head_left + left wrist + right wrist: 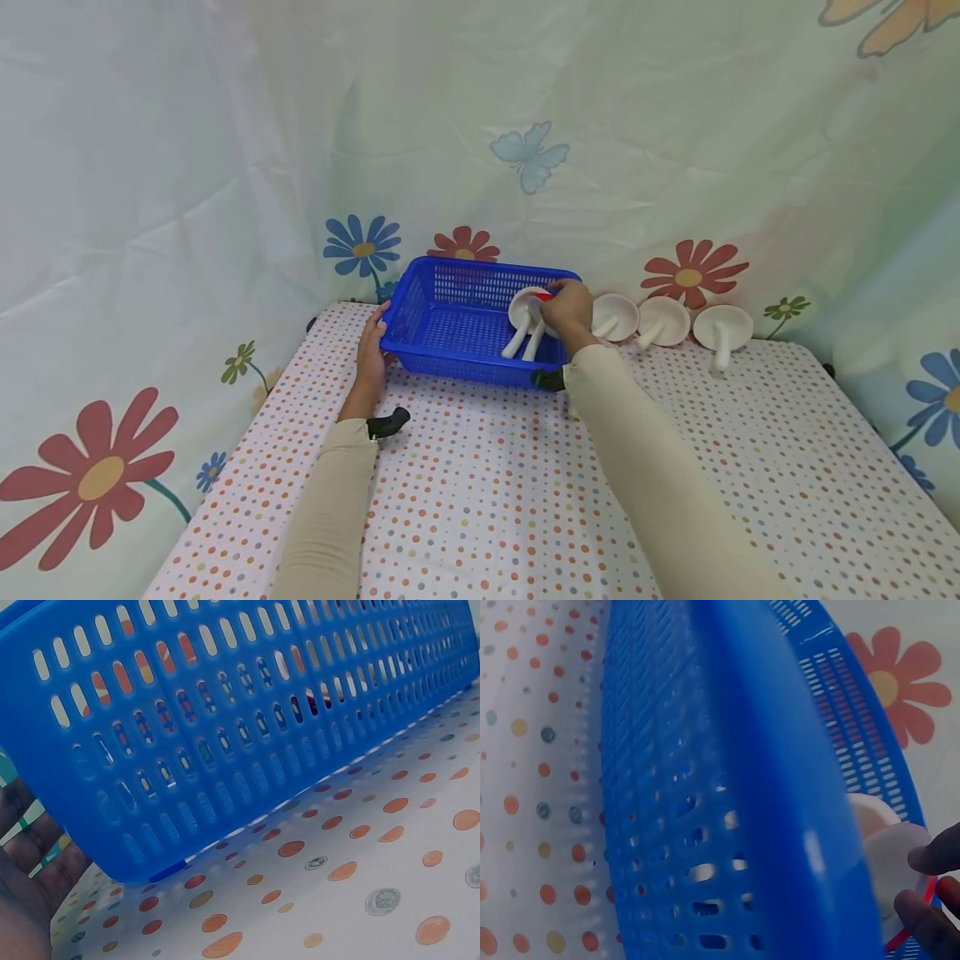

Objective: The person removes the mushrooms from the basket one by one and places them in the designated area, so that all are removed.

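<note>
A blue plastic basket (450, 367) with slotted walls stands toward the back of the table. My left hand (371, 350) rests against its left end near the rim; in the left wrist view the fingers (45, 855) lie fairly straight beside the corner. Over the basket's right end, my right hand (567, 307) pinches a white piece with a red edge (900, 862) between thumb and fingertips. I cannot tell what kind of piece it is. Below that hand, a white ladle (513, 343) lies in the basket, and a second white handle (534, 343) shows beside it.
Right of the basket, three white ladles (615, 317), (663, 321), (722, 327) lie in a row along the back, handles toward me. A flower-printed sheet (450, 125) hangs behind the table. The dotted tablecloth (465, 500) covers the table.
</note>
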`<state>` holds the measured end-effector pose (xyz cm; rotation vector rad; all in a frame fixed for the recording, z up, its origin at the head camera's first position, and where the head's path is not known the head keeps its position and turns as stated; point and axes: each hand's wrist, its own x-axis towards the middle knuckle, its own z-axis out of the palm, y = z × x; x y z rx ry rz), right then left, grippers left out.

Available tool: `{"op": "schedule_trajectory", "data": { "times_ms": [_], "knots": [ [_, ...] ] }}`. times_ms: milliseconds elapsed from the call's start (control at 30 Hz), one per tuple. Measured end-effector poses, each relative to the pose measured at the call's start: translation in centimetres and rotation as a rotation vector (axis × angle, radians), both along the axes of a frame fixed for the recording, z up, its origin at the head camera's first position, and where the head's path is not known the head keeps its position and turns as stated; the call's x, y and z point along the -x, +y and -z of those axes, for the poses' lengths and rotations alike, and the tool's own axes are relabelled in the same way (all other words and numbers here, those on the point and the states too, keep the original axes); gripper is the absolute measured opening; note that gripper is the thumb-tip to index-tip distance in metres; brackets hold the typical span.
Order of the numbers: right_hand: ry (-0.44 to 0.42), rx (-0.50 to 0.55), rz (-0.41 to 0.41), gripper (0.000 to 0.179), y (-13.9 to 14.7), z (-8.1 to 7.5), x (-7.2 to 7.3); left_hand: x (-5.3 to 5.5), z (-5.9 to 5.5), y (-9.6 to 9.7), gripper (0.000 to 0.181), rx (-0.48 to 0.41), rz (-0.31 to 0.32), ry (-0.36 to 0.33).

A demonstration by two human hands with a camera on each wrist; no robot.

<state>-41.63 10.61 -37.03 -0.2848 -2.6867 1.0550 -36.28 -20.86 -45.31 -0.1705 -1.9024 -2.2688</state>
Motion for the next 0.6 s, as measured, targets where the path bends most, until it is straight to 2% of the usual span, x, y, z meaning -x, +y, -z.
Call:
{"op": "schedule_trajectory", "data": {
  "times_ms": [267, 400, 500, 600],
  "knots": [
    [0.017, -0.026, 0.036, 0.03, -0.7, 0.6, 0.2, 0.1, 0.0, -0.2, 0.051, 0.023, 0.0, 0.009],
    [0.019, -0.058, 0.128, 0.022, -1.7, 0.6, 0.5, 0.5, 0.3, -0.3, 0.05, 0.029, -0.005, 0.007],
    [0.001, -0.091, 0.184, 0.023, -2.5, 0.6, 0.5, 0.4, 0.3, -0.3, 0.05, 0.035, -0.008, 0.004],
    [-0.009, -0.132, 0.181, 0.03, -3.0, 0.8, 0.4, 0.1, 0.0, -0.1, 0.051, 0.048, -0.012, -0.002]
  ]
}}
